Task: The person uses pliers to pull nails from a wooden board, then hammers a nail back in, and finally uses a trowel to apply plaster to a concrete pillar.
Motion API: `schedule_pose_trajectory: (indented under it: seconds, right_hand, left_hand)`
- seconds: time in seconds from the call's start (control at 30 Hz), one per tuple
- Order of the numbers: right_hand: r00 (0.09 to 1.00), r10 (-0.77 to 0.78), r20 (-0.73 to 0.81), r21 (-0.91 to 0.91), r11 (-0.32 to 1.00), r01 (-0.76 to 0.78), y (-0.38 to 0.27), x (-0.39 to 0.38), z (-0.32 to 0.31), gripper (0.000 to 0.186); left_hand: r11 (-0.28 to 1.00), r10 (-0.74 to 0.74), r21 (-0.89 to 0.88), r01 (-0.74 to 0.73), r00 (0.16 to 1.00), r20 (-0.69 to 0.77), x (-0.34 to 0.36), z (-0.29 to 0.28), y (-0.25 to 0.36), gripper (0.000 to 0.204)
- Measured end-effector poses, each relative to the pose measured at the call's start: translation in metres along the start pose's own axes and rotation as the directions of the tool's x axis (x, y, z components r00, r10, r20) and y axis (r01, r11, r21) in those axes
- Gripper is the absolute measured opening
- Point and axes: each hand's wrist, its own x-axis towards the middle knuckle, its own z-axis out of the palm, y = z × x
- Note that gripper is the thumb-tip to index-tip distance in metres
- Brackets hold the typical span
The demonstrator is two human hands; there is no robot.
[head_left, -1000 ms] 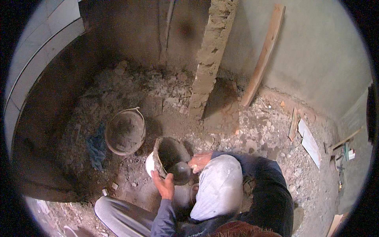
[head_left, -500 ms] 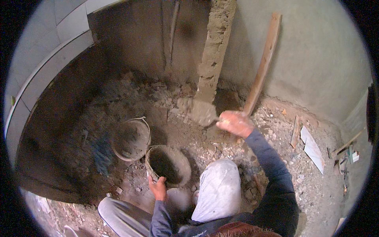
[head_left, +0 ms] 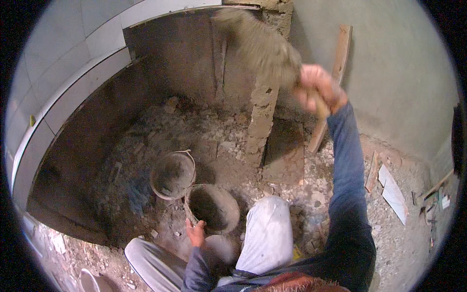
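Observation:
My right hand (head_left: 318, 90) is raised at the upper right, closed on the handle of a mortar-covered trowel (head_left: 265, 48), blurred by motion in front of the rough plastered pillar (head_left: 262, 121). My left hand (head_left: 197, 231) grips the near-left rim of a dirty bucket (head_left: 212, 208) between my bent knees and the other bucket. That second bucket (head_left: 172, 175), with a thin handle, stands just behind it on the rubble floor.
A curved dark low wall (head_left: 73, 165) topped with white tiles runs along the left. A wooden plank (head_left: 340, 53) leans on the grey right wall. Blue cloth (head_left: 138, 197), broken board pieces (head_left: 393, 194) and scattered tools lie about. Another bucket (head_left: 92, 282) is at lower left.
My right hand has risen from beside the bucket, past the pillar's foot, to high on the pillar, swinging the loaded trowel upward. My left hand still holds the bucket.

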Motion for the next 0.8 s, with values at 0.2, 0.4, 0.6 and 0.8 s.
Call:
schedule_pose_trajectory:
  seconds: [0.2, 0.4, 0.6, 0.8]
  right_hand:
    - [0.826, -0.336, -0.452, -0.286, 0.932, 0.223, -0.05, -0.033, -0.057, 0.033]
    - [0.866, -0.2, -0.458, -0.744, 0.62, -0.25, -0.086, -0.048, -0.045, 0.031]
    - [0.871, -0.453, -0.189, -0.93, -0.201, -0.307, -0.072, 0.02, -0.052, 0.047]
    - [0.828, -0.48, -0.289, -0.845, -0.279, -0.457, -0.032, 0.07, -0.039, 0.042]
  left_hand:
    - [0.991, -0.13, -0.022, 0.13, 0.991, 0.014, -0.008, -0.008, 0.016, 0.075]
    - [0.999, -0.028, -0.03, 0.025, 0.993, -0.111, 0.011, -0.01, -0.027, 0.079]
    - [0.996, -0.052, -0.076, 0.043, 0.992, -0.118, -0.004, 0.009, 0.007, 0.077]
    - [0.994, -0.088, -0.068, 0.084, 0.995, -0.053, -0.002, -0.005, 0.011, 0.076]
